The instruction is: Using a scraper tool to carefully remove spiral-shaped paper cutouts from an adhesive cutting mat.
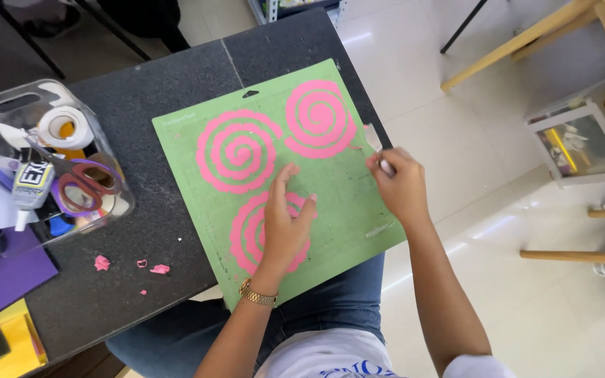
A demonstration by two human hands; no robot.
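Left hand (pixel 285 224) spread flat, fingers apart, on square green cutting mat (pixel 208 133), over lowest pink paper spiral (pixel 246 238). Right hand (pixel 400 183) at mat's right edge, fingertips pinched on small white tool (pixel 385 166).

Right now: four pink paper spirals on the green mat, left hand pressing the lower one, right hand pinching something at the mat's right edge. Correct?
Not quite: the head view shows three pink spirals on the green mat, not four. The rest stands: the left hand rests on the lower spiral, and the right hand pinches a small pale piece at the mat's right edge.
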